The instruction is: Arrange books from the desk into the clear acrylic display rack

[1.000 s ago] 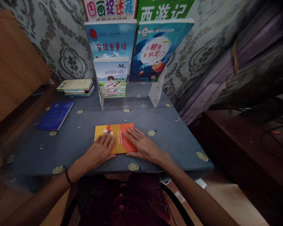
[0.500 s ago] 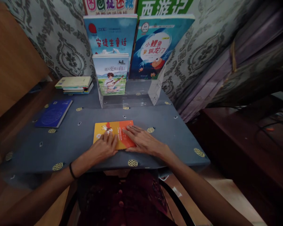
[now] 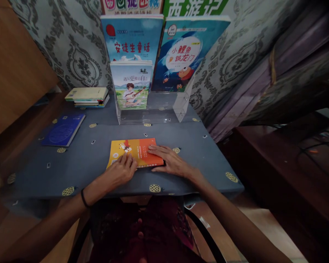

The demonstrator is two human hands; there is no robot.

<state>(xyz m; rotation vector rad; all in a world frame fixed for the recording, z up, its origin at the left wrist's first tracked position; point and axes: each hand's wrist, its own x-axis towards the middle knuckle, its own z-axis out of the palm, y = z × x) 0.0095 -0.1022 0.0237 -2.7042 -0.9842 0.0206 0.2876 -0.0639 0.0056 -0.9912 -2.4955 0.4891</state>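
Both bare hands are on one book. It's a thin yellow-and-orange paperback with a small cartoon figure on the yellow part, at the near side of the blue-grey, pineapple-print cloth-covered tabletop, roughly centred. Its near edge faces the person and shows a strip of red spine with lettering.

Left hand, black band at the wrist: fingers bent and close together, tips on the cover at the near-left edge. Thumb is hidden, so can't tell if it pinches the book or just presses it.

Right hand: half spread, not clenched, fingers laid over the orange right end, thumb apart from them by the near edge.

Beyond the book, a clear plastic display stand holds upright picture-cover books. Off to the left, a flat royal-blue book lies in front of a small pale-topped book stack.
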